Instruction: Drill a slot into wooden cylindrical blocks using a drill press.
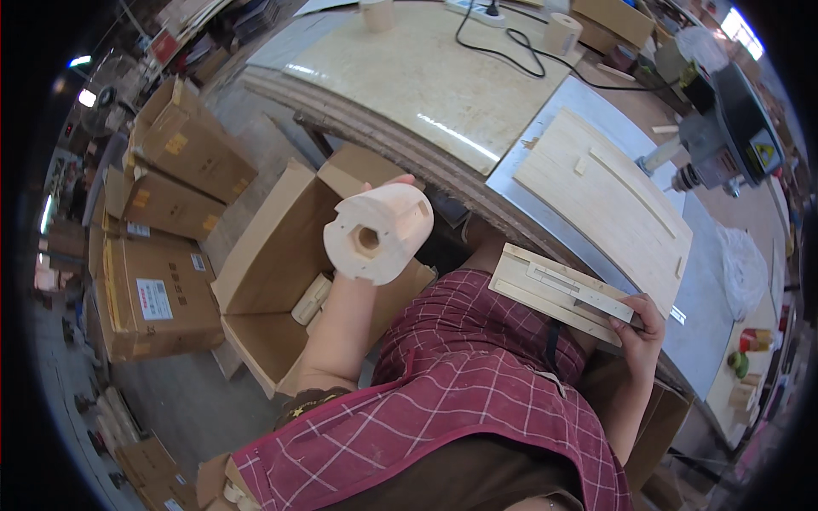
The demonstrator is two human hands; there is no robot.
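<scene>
My left hand, mostly hidden behind it, grips a pale wooden cylinder. The cylinder's end face, turned up toward me, has a dark angular hole in the centre and notches at the rim. Above my lap, my right hand pinches one end of a flat wooden plate with raised strips and a long slot. An open cardboard box lies beneath my left forearm, with a small pale wooden piece inside.
The worktable carries a large wooden board with strips, a black cable and a wooden cylinder. A drill-like machine stands at the right. Closed cartons are stacked left. A plastic bag lies far right.
</scene>
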